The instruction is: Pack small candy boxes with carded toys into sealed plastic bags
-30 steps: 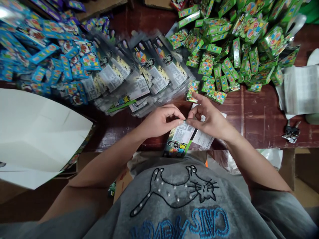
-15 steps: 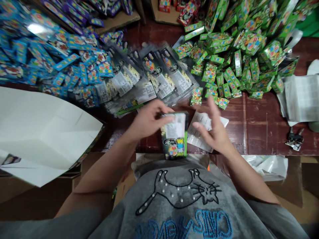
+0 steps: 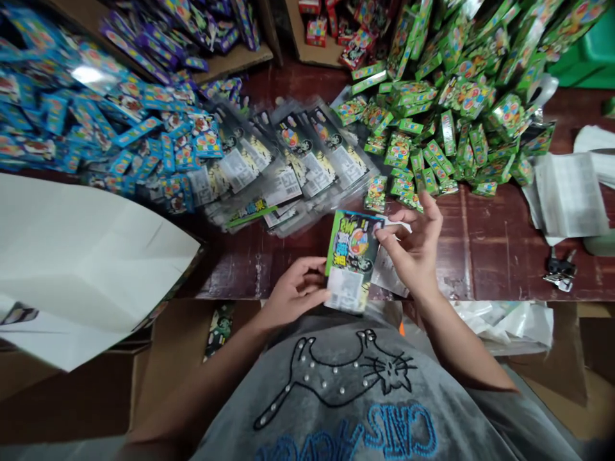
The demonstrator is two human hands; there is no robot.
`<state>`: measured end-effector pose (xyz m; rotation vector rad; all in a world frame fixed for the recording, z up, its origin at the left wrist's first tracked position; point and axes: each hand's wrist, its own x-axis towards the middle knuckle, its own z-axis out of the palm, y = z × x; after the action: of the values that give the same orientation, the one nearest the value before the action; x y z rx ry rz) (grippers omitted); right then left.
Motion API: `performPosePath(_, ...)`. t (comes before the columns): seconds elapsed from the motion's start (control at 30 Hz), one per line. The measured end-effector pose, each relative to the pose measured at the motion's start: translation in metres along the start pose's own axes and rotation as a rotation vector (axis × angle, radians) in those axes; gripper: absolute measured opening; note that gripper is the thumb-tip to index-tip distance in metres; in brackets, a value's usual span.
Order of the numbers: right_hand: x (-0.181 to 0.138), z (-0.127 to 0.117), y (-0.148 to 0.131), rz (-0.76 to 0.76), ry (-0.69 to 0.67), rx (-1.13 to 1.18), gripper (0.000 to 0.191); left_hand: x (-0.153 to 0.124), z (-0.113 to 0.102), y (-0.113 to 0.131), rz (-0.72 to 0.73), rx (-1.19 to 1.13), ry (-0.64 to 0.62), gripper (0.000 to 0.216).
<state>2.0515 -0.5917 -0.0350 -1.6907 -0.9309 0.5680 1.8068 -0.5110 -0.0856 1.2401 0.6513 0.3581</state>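
A black and green printed packet (image 3: 354, 256) with coloured lettering and a white label panel is held tilted over the table's front edge. My left hand (image 3: 298, 288) grips its left edge low down, thumb in front. With thumb and finger my right hand (image 3: 414, 246) pinches its upper right corner, the other fingers raised. Behind the packet and right hand, a white printed sheet (image 3: 388, 272) lies partly hidden on the table. Several similar clear-backed packets (image 3: 302, 160) lie in an overlapping pile beyond my hands. Small green boxes (image 3: 375, 193) stand just past the right hand.
Blue boxes (image 3: 139, 131) are heaped at the left, green ones (image 3: 442, 131) at the right. Cartons behind hold purple boxes (image 3: 187, 25) and red boxes (image 3: 317, 31). A white-lined open carton (image 3: 96, 256) juts in from the left. Keys (image 3: 560, 270) and stacked paper sheets (image 3: 567, 195) lie right.
The packet has been turned round, its label panel now at the bottom. My left hand has moved down to its left edge. The right hand, apart before, has closed on its upper corner.
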Motion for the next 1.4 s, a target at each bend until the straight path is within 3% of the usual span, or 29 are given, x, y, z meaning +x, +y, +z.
performPosePath(0.13, -0.008, 0.002, -0.005, -0.011, -0.177, 0.000, 0.086, 0.025, 0.002, 0.010, 0.137, -0.029, 0.137, 0.050)
performPosePath(0.3, -0.015, -0.006, -0.002, -0.023, -0.336, -0.003, 0.082, 0.029, 0.001, 0.014, 0.072, 0.009, 0.049, 0.058)
performPosePath(0.4, -0.017, -0.010, 0.000, 0.007, -0.342, -0.012, 0.080, 0.026, 0.002, 0.012, 0.094, 0.041, 0.023, 0.048)
performPosePath(0.47, -0.018, -0.009, 0.001, 0.003, -0.325, -0.012, 0.080, 0.026, 0.005, 0.010, 0.085, 0.021, 0.045, 0.055)
performPosePath(0.53, -0.018, -0.006, 0.002, -0.011, -0.294, -0.009, 0.084, 0.026, 0.010, 0.006, 0.076, 0.000, 0.114, 0.058)
performPosePath(0.67, -0.022, -0.001, 0.005, 0.016, -0.253, 0.022, 0.090, 0.023, 0.020, -0.001, 0.097, 0.047, 0.242, 0.039)
performPosePath(0.83, -0.026, 0.001, 0.012, 0.052, -0.214, 0.067, 0.097, 0.022, 0.017, 0.004, 0.105, 0.024, 0.100, 0.052)
performPosePath(0.9, -0.027, 0.005, 0.013, 0.045, -0.184, 0.076, 0.101, 0.025, 0.010, 0.010, 0.105, 0.051, 0.057, 0.047)
performPosePath(1.03, -0.025, 0.011, 0.009, 0.015, -0.232, 0.078, 0.099, 0.035, -0.002, 0.017, 0.179, 0.134, 0.137, 0.019)
performPosePath(1.13, -0.017, 0.009, 0.000, -0.017, -0.292, 0.018, 0.093, 0.042, -0.004, 0.020, 0.208, -0.001, 0.177, 0.023)
performPosePath(1.2, -0.010, 0.006, -0.007, -0.004, -0.346, -0.008, 0.091, 0.046, -0.005, 0.024, 0.189, -0.031, 0.147, 0.028)
performPosePath(1.27, -0.004, 0.005, -0.013, 0.041, -0.386, 0.006, 0.090, 0.049, -0.007, 0.031, 0.167, 0.035, 0.094, 0.020)
performPosePath(1.4, 0.005, 0.009, -0.022, 0.172, -0.376, 0.095, 0.094, 0.055, -0.010, 0.051, 0.074, 0.113, 0.052, 0.016)
